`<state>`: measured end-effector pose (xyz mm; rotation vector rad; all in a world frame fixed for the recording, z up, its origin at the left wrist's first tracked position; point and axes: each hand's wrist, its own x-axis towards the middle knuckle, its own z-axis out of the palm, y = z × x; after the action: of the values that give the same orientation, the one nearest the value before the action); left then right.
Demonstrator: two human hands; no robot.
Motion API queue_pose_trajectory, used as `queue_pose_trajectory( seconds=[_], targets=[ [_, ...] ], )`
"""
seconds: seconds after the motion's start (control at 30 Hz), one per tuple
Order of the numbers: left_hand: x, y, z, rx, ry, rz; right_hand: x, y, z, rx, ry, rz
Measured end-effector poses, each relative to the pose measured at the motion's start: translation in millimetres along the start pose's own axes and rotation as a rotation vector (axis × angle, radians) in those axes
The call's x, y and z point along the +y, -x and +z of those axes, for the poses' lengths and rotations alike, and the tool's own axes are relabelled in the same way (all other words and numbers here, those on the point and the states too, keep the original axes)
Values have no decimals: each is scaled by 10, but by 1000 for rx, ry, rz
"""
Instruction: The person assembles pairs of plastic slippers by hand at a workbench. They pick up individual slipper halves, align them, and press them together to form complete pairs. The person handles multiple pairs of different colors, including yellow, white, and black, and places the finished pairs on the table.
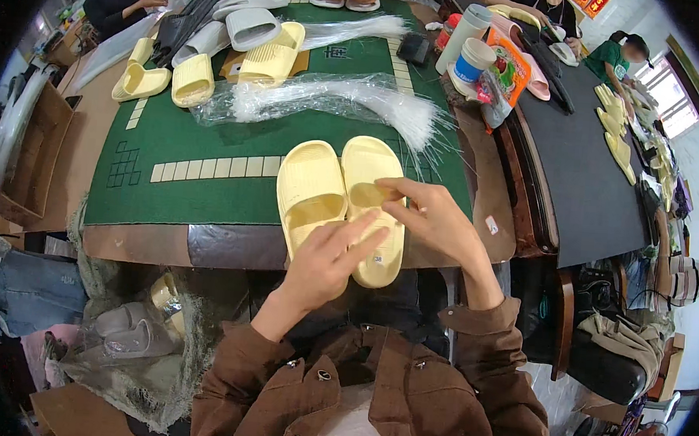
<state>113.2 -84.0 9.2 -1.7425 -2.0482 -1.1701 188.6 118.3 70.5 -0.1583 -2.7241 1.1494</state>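
Note:
A pair of pale yellow slide slippers (pixel 312 175) lies side by side at the near edge of the green mat, toes pointing away from me. My left hand (pixel 322 265) is over the two heels, its index and middle fingers stretched apart toward the right slipper. My right hand (pixel 438 220) comes in over the right slipper's strap, thumb and forefinger pinched together. Whatever is between those fingertips is too small to make out. Beyond the toes lies a bundle of thin clear plastic strands (pixel 333 107), partly in a clear wrapper.
More slippers, yellow (pixel 270 54), grey (pixel 252 29) and black, are heaped at the far left of the mat (pixel 221 205). A tumbler (pixel 464 36), a tub (pixel 471 62) and an orange packet (pixel 507 67) stand at right. A sack of slippers (pixel 134 341) sits low left. Other people work around.

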Motion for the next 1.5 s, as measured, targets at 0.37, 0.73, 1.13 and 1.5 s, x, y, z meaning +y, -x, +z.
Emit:
queue_pose_trajectory(
  seconds=[0.37, 0.73, 1.13, 1.5],
  targets=[
    [217, -6, 76, 174, 301, -304, -162, 203, -179, -140, -894, 276],
    [235, 271, 61, -76, 236, -303, -33, 497, -261, 144, -1375, 180],
    [264, 269, -97, -17, 86, -122, 271, 446, 110, 355, -1178, 203],
    [31, 312, -30, 23, -63, -283, 88, 544, 376, -50, -695, 476]
  ],
)
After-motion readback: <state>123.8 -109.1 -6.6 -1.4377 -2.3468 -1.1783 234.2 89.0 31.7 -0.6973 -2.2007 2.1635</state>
